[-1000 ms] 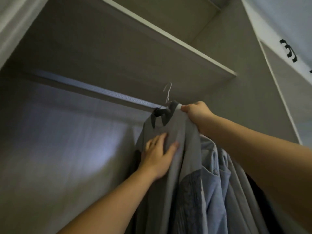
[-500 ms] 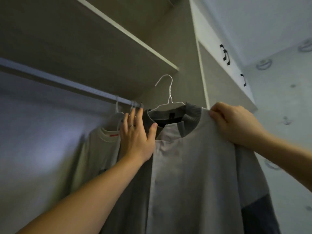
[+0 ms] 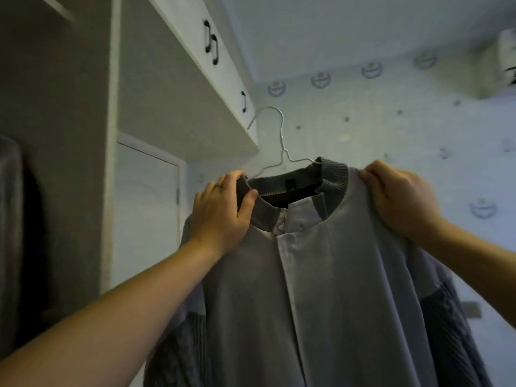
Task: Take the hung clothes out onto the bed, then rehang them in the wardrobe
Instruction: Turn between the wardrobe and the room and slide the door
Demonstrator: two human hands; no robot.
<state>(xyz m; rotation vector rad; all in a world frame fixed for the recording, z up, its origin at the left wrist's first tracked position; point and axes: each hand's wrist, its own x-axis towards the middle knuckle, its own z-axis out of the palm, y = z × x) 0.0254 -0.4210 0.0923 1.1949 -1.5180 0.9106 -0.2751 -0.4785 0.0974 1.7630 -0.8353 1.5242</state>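
The grey jacket (image 3: 321,289) hangs on a white wire hanger (image 3: 280,141) and is held up between both hands. The wardrobe (image 3: 83,135) stands to the left of the fingers. The left hand (image 3: 223,210) grips the jacket's left shoulder: its fingers curl over the top and the thumb presses on the ribbed collar (image 3: 333,174). The right hand (image 3: 402,202) grips the right shoulder with its fingers curled into the fabric. The hanger hook stands in open air above the fingers.
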